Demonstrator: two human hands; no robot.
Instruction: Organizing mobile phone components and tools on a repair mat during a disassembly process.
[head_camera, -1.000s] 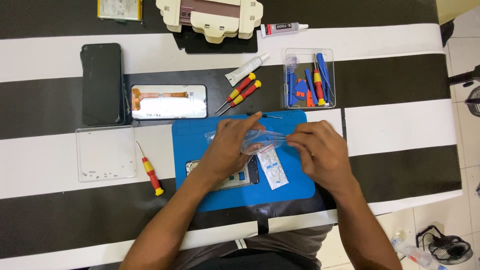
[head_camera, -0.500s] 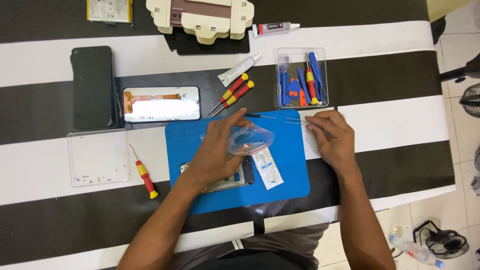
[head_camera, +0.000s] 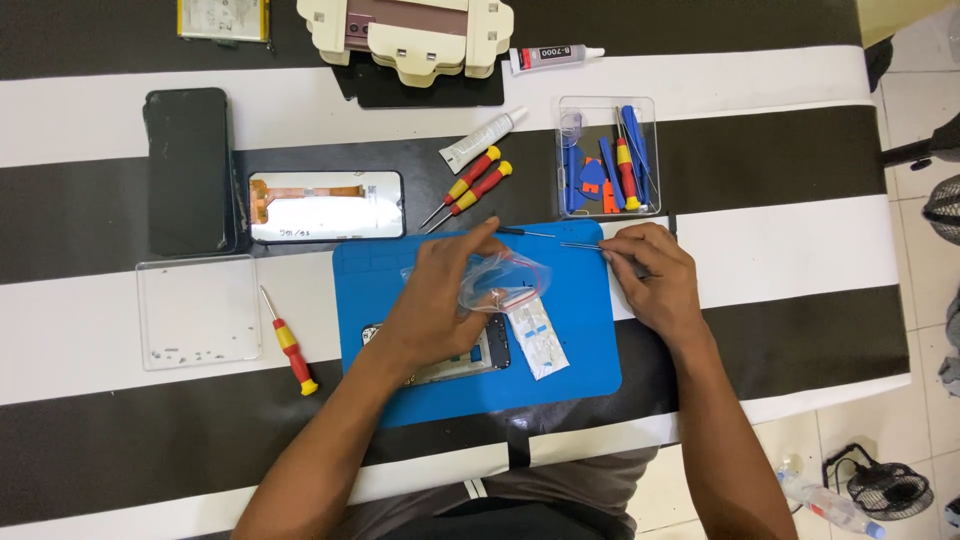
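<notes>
My left hand (head_camera: 435, 300) rests on a blue work mat (head_camera: 580, 350) and holds a small clear plastic zip bag (head_camera: 495, 280) with a red seal line. An opened phone body (head_camera: 455, 360) lies partly hidden under this hand. Beside it on the mat is a small white and blue strip packet (head_camera: 537, 338). My right hand (head_camera: 655, 275) is at the mat's right edge, pinching thin metal tweezers (head_camera: 582, 245) whose tips point left toward the bag. A second thin tool (head_camera: 527, 232) lies just above, near my left fingertips.
Behind the mat stand a clear box of blue and red tools (head_camera: 608, 155), two red-yellow screwdrivers (head_camera: 470, 190) and a white tube (head_camera: 482, 138). A detached screen (head_camera: 325, 205), a black phone (head_camera: 188, 170), a clear tray (head_camera: 198, 312) and another screwdriver (head_camera: 290, 345) lie left.
My right hand has let go of the bag, moved right to the mat's edge and now pinches the tweezers. My left hand keeps the bag.
</notes>
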